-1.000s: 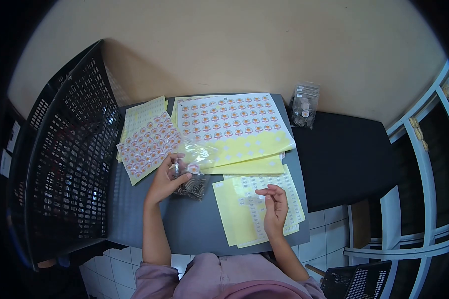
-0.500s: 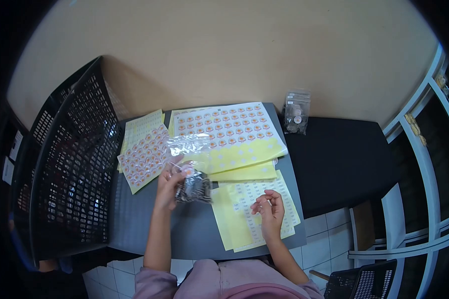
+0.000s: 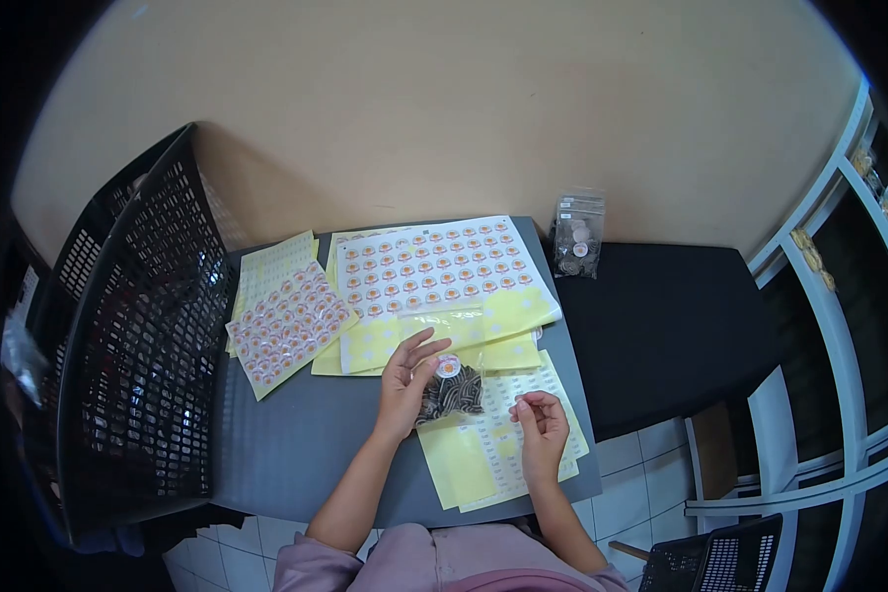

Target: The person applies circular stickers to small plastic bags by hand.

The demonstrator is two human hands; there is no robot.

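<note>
A clear zip bag of dark, pale-streaked pieces lies in front of me, overlapping the yellow-backed sheets. A round white sticker with an orange centre is on its front. My left hand rests at the bag's left side, fingers spread over it and thumb close to the sticker. To the right, my right hand is closed in a pinch above the small-label sheet; I cannot tell what its fingertips hold. Behind the bag lies a large sheet of round stickers, its front edge folded over to yellow backing.
Another sheet of round stickers lies at left on the grey table. A tall black basket stands along the left edge. On the black-covered table a filled zip bag leans against the wall. White shelving is at right.
My left hand has moved right and toward me with the bag, bringing it lower over the sheets, and its fingers have spread. My right hand has shifted slightly toward me, fingers closing into a pinch.
</note>
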